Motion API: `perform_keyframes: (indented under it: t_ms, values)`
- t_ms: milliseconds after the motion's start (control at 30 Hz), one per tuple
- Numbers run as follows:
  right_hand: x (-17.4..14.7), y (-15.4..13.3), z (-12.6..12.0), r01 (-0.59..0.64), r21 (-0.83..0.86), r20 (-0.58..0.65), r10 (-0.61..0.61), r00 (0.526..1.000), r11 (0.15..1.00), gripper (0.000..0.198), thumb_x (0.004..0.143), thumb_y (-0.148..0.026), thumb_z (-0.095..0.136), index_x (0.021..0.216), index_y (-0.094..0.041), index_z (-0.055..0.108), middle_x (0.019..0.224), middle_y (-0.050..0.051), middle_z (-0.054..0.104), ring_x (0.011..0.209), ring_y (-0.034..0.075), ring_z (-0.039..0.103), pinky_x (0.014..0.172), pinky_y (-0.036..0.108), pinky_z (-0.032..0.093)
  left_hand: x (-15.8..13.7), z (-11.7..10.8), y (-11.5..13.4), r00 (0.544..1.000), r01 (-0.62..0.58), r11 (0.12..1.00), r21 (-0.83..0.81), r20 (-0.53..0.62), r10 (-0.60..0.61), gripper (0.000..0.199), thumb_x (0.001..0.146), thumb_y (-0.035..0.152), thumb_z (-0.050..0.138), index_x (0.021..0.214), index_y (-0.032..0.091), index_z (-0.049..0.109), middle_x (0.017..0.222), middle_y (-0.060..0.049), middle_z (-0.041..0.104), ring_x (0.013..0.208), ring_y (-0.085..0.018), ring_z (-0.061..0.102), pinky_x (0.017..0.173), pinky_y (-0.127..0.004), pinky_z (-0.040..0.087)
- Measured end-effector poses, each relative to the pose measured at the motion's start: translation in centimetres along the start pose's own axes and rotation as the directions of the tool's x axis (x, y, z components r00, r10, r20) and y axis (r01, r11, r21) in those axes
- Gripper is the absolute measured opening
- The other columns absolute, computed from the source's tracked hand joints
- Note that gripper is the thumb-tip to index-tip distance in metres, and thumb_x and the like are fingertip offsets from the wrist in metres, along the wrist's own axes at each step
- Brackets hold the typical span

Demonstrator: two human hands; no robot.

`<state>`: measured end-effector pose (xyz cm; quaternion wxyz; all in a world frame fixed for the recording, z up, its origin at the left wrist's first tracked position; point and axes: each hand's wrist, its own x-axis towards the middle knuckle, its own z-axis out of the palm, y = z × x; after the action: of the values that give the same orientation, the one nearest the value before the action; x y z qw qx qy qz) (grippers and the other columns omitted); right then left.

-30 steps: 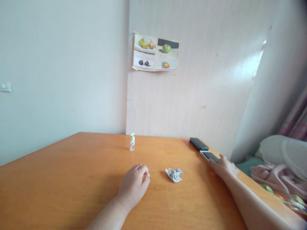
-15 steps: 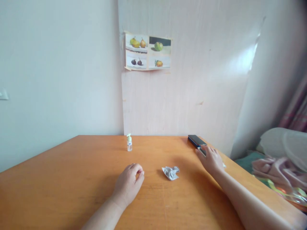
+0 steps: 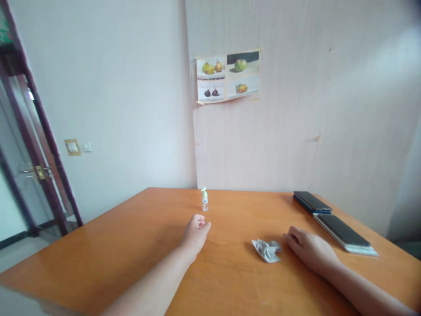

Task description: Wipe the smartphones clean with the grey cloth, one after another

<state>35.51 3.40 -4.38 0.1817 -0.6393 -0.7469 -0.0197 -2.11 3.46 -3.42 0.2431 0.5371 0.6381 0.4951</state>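
A small clear pump bottle [image 3: 205, 202] with a pale green top stands upright toward the back of the wooden table [image 3: 131, 228]. Just in front of it and slightly left is my left hand [image 3: 196, 235], apart from the bottle. Its fingers bend loosely, the thumb stands off from them, and I see nothing in its grasp. My right hand [image 3: 311, 249] rests on the tabletop, fingers curled under in a loose fist, with nothing seen inside. Left of that hand lies a crumpled grey-white piece of paper or tissue [image 3: 268, 251], not touched by either hand.
Along the right edge lie a dark phone-like slab [image 3: 312, 202] with a blue side and, nearer, another dark slab [image 3: 345, 229] with a pale border. Fruit pictures [image 3: 228, 77] hang on the wall behind. A door [image 3: 41, 171] is at far left.
My right hand has come away from the slabs, back and left to beside the crumpled piece. My left hand has moved forward, close to the pump bottle. The view has turned left.
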Motion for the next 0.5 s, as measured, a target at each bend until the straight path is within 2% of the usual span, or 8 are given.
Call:
perform_keyframes:
  t_ms: [133,300,400,500]
  values:
    - [0.0,0.0,0.0,-0.024,0.049,0.025,0.023,0.999,0.998,0.031,0.093,-0.048,0.039,0.078,-0.026,0.055,0.078,0.001,0.070,0.074,0.022,0.066,0.056,0.028,0.031,3.6,0.1,-0.8,0.999,0.040,0.997,0.064,-0.032,-0.038,0.047,0.076,0.034,0.068,0.116,0.016,0.052,0.119,-0.014,0.063,0.104,-0.021,0.063,0.085,-0.028,0.047]
    - [0.1,0.0,-0.1,-0.046,0.071,0.039,0.043,0.998,0.996,0.033,0.094,-0.050,0.039,0.080,-0.028,0.059,0.076,0.001,0.070,0.074,0.024,0.067,0.058,0.029,0.035,7.8,1.4,-1.9,0.997,0.061,0.987,0.147,-0.056,-0.053,0.066,0.070,0.041,0.075,0.124,0.017,0.046,0.129,-0.016,0.057,0.112,-0.024,0.060,0.085,-0.028,0.045]
    - [0.1,0.0,0.0,-0.057,0.092,0.043,0.053,0.998,0.994,0.033,0.094,-0.050,0.040,0.078,-0.028,0.058,0.075,0.001,0.070,0.073,0.023,0.067,0.058,0.030,0.036,10.0,2.1,-2.2,0.997,0.050,0.980,0.191,-0.059,-0.040,0.062,0.070,0.046,0.075,0.118,0.018,0.048,0.123,-0.014,0.060,0.105,-0.023,0.062,0.081,-0.027,0.045]
    - [0.1,0.1,0.1,-0.057,0.128,0.048,0.051,0.998,0.990,0.033,0.094,-0.051,0.040,0.078,-0.029,0.058,0.074,0.000,0.070,0.072,0.023,0.067,0.058,0.030,0.037,12.0,2.6,-2.3,0.999,0.031,0.972,0.232,-0.047,-0.021,0.044,0.072,0.047,0.072,0.101,0.019,0.054,0.104,-0.009,0.067,0.091,-0.022,0.065,0.072,-0.027,0.044]
